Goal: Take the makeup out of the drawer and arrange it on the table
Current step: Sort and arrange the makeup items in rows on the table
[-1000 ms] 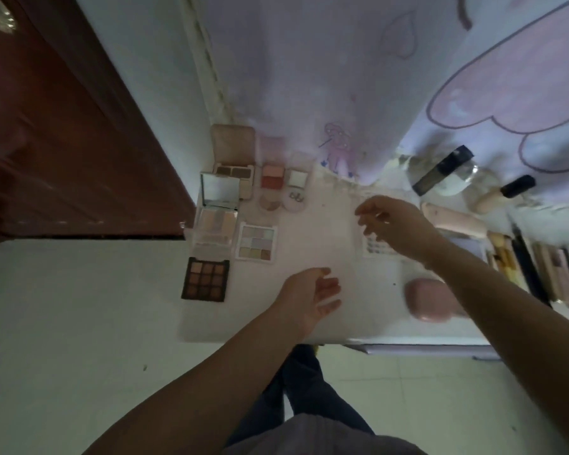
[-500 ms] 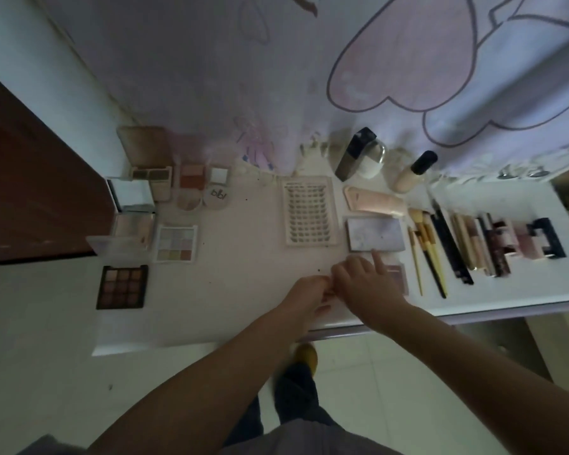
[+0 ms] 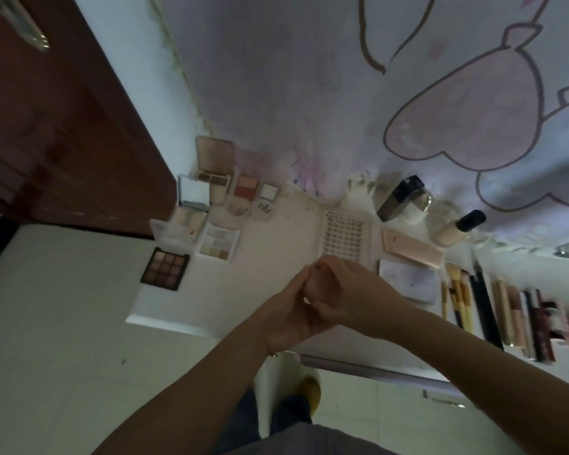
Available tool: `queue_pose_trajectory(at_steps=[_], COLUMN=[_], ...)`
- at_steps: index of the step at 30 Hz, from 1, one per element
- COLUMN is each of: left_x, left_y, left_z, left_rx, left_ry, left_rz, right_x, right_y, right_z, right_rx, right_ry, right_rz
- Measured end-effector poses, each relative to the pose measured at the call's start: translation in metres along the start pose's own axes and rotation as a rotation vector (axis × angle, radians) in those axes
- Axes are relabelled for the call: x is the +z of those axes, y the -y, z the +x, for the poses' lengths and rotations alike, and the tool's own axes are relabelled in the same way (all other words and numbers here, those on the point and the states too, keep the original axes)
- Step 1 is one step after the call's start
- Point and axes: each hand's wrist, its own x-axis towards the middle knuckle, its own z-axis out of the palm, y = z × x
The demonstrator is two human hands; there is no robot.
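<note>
Both hands have met above the white surface (image 3: pixel 276 231): the left hand (image 3: pixel 288 310) cups the right hand (image 3: pixel 339 290), neither visibly holding anything, apparently pausing, while dark nine-pan eyeshadow palette (image 3: pixel 165 269) and cream lash tray (image 3: pixel 344 236) lie arranged alongside.

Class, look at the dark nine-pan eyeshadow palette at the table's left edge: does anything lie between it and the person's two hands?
Nothing visible does. Bare table lies between the dark palette and the joined left hand and right hand; the pale palette sits farther back, off that line.
</note>
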Motion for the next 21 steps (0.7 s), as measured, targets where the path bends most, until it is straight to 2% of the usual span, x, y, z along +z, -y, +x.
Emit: queue_pose_trajectory(at_steps=[5,8,12,17,21], left_x=[-0.034,-0.059,-0.09,-0.127,-0.149], left_y=[-0.015,-0.021,-0.026,-0.032,-0.04], left_z=[-0.02,-0.037,-0.061,-0.08,-0.089], left_rx=[0.079,0.045,-0.01,0.068,0.113], left_ry=[-0.02,-0.038,-0.097,-0.249,-0.484], left_rz=[-0.135,-0.192,-0.349,-0.543,-0.564], right_x=[-0.018,-0.021,0.002,0.047,0.07], right_y=[0.026,0.037,0.058,0.087,0.106], right_z=[0.034,0.058,0.09,0.133,0.156], right_rx=[-0.072,-0.053,0.164,0.112,0.051], right_ry=[0.119,0.215,0.164,0.17,0.077], right_rz=[0.119,0.244,0.637,0.261,0.159])
